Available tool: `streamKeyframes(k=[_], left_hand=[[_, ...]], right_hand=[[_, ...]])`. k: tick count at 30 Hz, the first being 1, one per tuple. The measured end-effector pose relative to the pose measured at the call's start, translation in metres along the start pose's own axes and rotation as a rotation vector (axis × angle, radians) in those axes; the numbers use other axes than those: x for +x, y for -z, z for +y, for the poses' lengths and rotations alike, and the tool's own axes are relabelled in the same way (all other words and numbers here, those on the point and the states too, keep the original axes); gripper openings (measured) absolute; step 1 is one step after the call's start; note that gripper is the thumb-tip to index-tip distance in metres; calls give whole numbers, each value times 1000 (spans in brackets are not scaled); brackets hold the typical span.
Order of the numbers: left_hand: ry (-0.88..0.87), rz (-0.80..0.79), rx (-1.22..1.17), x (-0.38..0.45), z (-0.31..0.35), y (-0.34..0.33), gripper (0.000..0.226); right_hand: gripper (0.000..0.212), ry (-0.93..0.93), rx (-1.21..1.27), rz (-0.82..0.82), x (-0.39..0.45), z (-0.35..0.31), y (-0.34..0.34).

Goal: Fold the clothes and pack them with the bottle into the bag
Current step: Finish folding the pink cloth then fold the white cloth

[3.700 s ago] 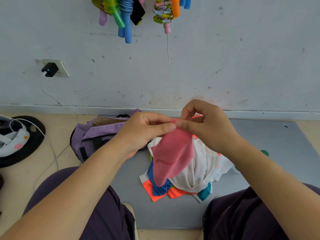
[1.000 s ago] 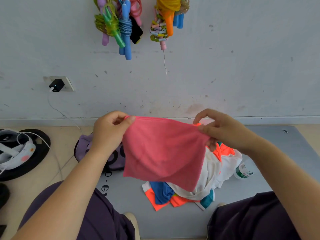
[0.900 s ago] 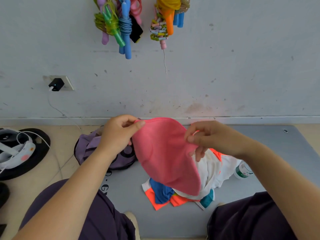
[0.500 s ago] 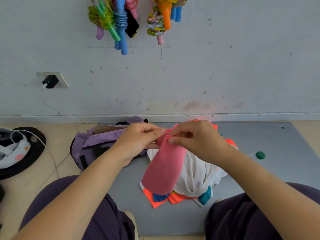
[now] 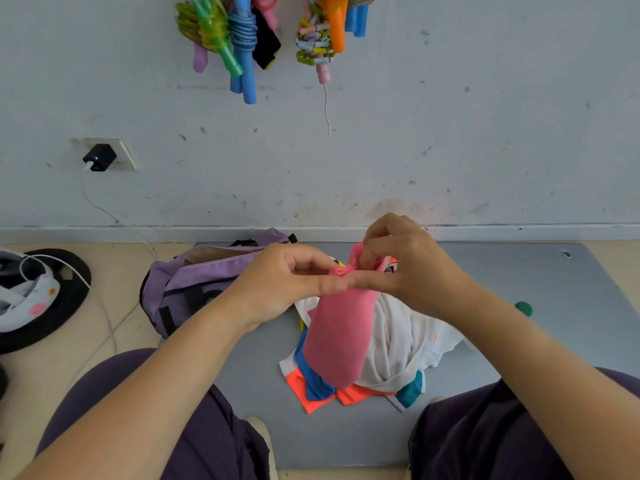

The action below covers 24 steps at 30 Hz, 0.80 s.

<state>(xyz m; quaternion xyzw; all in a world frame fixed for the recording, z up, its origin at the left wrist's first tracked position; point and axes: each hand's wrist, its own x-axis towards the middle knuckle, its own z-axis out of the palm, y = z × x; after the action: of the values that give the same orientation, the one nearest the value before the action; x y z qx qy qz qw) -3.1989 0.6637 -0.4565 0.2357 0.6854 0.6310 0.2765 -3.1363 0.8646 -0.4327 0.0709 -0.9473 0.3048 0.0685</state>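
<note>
Both hands, left (image 5: 287, 289) and right (image 5: 408, 268), pinch the top edge of a pink garment (image 5: 337, 341); it hangs limp and light, likely best handled by its corners.

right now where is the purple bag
In the head view the purple bag lies left of centre, at the grey mat's far-left corner near the wall, just behind the left hand and left of the clothes pile.
</note>
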Motion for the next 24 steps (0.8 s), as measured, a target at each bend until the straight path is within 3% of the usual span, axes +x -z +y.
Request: streamKeyframes(k=[2,4,7,9,11,13,18,24], left_hand=[[-16,34,18,0,0,5,15],[-23,79,28,-2,1,13,15],[-10,150,53,-3,1,27,13],[16,278,236,-1,-3,34,8],[14,363,494,2,-10,37,11],[-6,377,592,2,-13,35,11],[-51,400,531,3,-15,33,11],[-80,430,496,6,-16,25,10]], right_hand=[[51,-106,-137,-154,2,12,9],[50,-194,-243,-220,3,24,17],[18,-160,-167,-137,3,33,24],[5,-156,-117,-63,3,29,24],[4,-164,-98,-36,2,25,21],[4,-143,-105,-25,1,22,18],[4,-126,-112,4,0,22,17],[8,-44,-17,173,1,17,21]])
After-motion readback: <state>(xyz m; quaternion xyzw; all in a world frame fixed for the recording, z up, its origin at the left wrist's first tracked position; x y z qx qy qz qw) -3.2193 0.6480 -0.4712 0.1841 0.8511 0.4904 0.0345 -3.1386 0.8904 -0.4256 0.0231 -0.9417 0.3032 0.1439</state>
